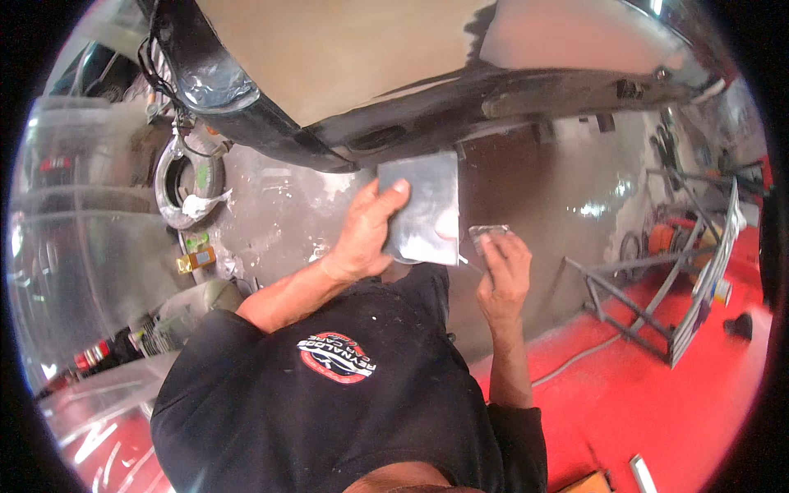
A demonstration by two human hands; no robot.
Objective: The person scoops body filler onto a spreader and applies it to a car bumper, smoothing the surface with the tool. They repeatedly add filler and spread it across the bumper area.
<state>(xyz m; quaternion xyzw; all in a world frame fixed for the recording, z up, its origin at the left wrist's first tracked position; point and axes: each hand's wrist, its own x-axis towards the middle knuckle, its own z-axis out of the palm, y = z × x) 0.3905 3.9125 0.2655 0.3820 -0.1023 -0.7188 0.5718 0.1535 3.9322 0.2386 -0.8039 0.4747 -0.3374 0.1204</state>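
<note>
My left hand [370,222] grips a square, shiny grey metal plate [421,205] by its left side, with the thumb over its top face. To the right of the plate, my right hand [501,271] has its fingers on a small flat tool with a metal blade [485,229], like a spreader. The plate and the tool are apart. Above both hands is a dark glossy car body panel [378,111] with a large beige, matte patch [329,49] and a pinkish area to its right.
A worn tyre [168,189] and a small yellow box [197,260] lie at left, beside translucent sheeting [74,246]. At right stands a metal frame [633,320] on red flooring [608,411], with a cord running across it. Grey concrete floor [279,222] shows below the panel.
</note>
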